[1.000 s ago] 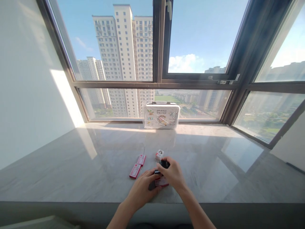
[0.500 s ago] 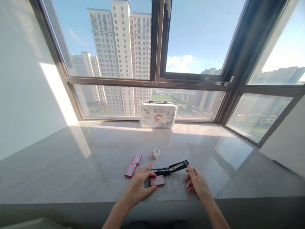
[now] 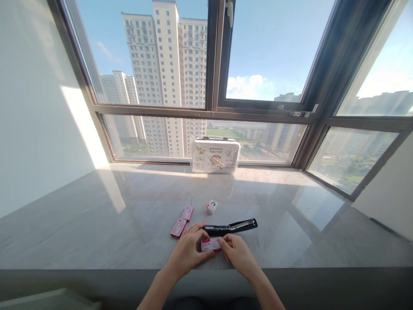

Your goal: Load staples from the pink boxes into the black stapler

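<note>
A small red-and-white box (image 3: pixel 210 244), which looks like a staple box, is near the front of the stone sill. My left hand (image 3: pixel 189 249) grips its left end between thumb and fingers. At its right end, my right hand (image 3: pixel 238 252) has thumb and fingertips closed on the box's edge. Just behind the box lies a black stapler (image 3: pixel 219 230), opened out, its top arm folded back to the right with the metal parts showing. My left fingertips cover the stapler's left end.
Two more red-and-white boxes, one nearer (image 3: pixel 178 227) and one farther (image 3: pixel 187 213), lie left of the stapler. A small white box (image 3: pixel 212 207) sits behind it. Against the window (image 3: pixel 258 142) stands a plastic-wrapped white case (image 3: pixel 216 156). The sill's front edge (image 3: pixel 112 269) runs close to me.
My right hand has left the stapler's raised arm and moved left to the right end of the box. My left hand has stayed at the box, which is slightly shifted.
</note>
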